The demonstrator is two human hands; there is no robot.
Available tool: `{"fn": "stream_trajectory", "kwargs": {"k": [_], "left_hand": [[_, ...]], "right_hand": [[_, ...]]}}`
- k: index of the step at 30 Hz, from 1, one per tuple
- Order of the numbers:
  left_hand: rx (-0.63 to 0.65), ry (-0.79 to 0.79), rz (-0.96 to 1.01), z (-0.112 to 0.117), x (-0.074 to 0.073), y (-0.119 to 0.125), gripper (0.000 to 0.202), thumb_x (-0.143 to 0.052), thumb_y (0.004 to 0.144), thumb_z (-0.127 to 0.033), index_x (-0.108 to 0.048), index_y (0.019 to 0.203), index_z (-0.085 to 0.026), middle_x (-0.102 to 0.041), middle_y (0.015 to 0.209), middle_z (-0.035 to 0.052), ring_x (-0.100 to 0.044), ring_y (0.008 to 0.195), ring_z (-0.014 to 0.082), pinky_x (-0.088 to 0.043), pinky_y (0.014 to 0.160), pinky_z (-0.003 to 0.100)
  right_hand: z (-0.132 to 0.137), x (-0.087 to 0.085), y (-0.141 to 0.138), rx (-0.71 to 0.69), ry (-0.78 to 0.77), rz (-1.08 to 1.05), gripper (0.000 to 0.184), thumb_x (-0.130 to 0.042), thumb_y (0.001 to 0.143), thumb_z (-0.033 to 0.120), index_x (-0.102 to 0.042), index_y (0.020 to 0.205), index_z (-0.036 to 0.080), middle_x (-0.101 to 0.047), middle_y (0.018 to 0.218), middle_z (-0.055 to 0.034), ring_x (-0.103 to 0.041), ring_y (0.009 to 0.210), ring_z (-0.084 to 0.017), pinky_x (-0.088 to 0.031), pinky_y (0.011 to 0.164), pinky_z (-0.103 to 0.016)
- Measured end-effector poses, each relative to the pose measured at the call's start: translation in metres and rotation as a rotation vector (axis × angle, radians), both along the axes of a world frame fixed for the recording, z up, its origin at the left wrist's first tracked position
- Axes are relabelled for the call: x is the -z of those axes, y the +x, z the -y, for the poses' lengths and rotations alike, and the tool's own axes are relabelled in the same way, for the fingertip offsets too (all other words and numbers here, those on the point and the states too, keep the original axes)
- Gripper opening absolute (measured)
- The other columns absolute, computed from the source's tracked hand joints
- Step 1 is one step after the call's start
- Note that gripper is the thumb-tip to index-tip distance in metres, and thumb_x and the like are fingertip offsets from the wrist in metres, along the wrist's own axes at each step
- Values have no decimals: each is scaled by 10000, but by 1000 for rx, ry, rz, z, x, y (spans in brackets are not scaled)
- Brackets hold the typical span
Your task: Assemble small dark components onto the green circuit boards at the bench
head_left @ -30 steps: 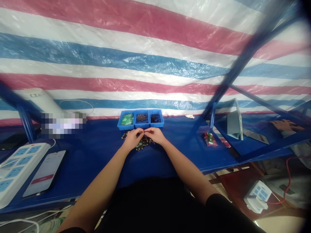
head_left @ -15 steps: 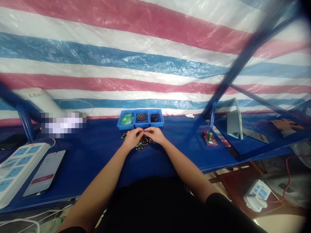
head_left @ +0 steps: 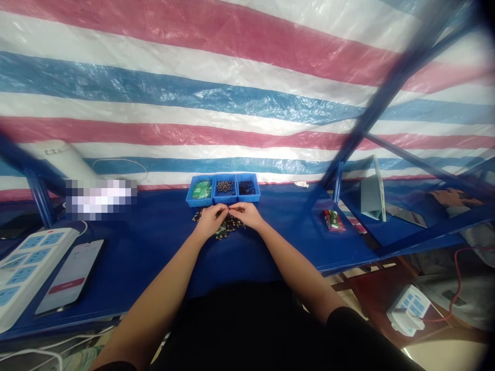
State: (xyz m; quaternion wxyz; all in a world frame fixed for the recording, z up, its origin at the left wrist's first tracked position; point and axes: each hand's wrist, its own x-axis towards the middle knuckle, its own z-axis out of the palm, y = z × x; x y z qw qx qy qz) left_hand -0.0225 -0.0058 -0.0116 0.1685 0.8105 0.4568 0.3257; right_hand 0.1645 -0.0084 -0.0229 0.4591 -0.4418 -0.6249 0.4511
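My left hand (head_left: 211, 220) and my right hand (head_left: 246, 214) meet fingertip to fingertip just in front of three joined blue bins. Both are closed in a pinch; whatever lies between the fingertips is too small to make out. Beneath them a pile of small dark and brass-coloured parts (head_left: 232, 224) spreads over the blue table (head_left: 162, 232). The left bin (head_left: 189, 198) contains green packets (head_left: 202, 189). Small brownish metal-looking pieces (head_left: 225, 186) lie in the middle bin (head_left: 225, 198), and black pieces (head_left: 246, 187) in the right bin (head_left: 249, 198).
A power strip (head_left: 38, 257) and a phone (head_left: 71, 278) lie at the left. To the right are a small red-and-green box (head_left: 333, 220), a slanted blue post (head_left: 371, 116) and a tablet in a stand (head_left: 373, 193). Another person's hand (head_left: 452, 197) rests at far right.
Almost nothing differs. My hands keep the same fingertip-to-fingertip pose over the pile, and the view has shifted very slightly.
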Motion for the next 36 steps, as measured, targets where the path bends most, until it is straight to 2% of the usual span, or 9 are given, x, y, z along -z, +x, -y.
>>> {"fn": "stream_trajectory", "kwargs": {"k": [10, 20, 25, 28, 36], "left_hand": [[4, -12, 58, 0, 1, 1, 253, -498, 891, -425, -637, 1007, -249, -712, 904, 25, -646, 866, 198, -475, 747, 300], [15, 25, 4, -1, 2, -1, 227, -466, 917, -399, -634, 951, -251, -713, 913, 6, -641, 857, 182, -458, 834, 318], [9, -6, 47, -2, 3, -1, 230, -492, 900, -411, -619, 1005, -251, -713, 906, 16, -653, 845, 189, -473, 729, 293], [5, 1, 51, -2, 4, -1, 210, -503, 895, -398, -626, 973, -247, -713, 913, 16, -651, 846, 188, -467, 703, 283], [18, 20, -14, 0, 0, 0, 227, -464, 918, -396, -638, 941, -252, -712, 899, 1, -636, 828, 178, -458, 782, 304]], "right_hand": [[-1, -1, 1, -1, -16, -18, 305, -705, 751, 377, -735, 961, 157, -736, 854, -69, -675, 756, -174, -541, 758, -317], [1, -4, 0, -6, -14, -40, 334, -732, 723, 396, -726, 957, 157, -737, 869, -64, -677, 769, -170, -543, 765, -310], [1, -4, 0, -1, -23, -34, 316, -719, 737, 386, -731, 956, 158, -737, 872, -67, -680, 780, -176, -540, 768, -310], [1, -4, 0, -10, -27, -28, 317, -715, 742, 382, -734, 961, 154, -738, 874, -70, -680, 782, -179, -538, 767, -312], [2, -6, 0, -1, -24, -19, 326, -726, 734, 387, -728, 965, 158, -736, 900, -71, -677, 795, -174, -540, 773, -309]]}}
